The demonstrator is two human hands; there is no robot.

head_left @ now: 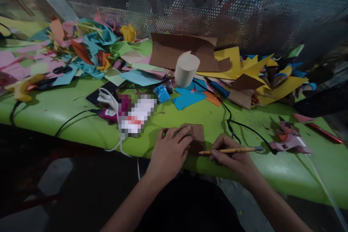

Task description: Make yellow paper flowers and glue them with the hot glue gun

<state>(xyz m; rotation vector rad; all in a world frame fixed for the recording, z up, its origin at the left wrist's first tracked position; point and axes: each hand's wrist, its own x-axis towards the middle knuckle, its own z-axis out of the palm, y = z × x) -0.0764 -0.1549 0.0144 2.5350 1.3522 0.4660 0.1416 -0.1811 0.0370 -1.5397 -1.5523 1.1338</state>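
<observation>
My left hand lies flat with fingers stretched out on a small brown piece of paper near the front edge of the green table. My right hand is closed round a yellow pencil that lies almost level, its tip at the right edge of the brown piece.
A pink glue gun with a black cord lies to the right, and a red pen beyond it. A white paper cylinder, brown sheets, yellow paper and heaps of coloured scraps with scissors fill the back.
</observation>
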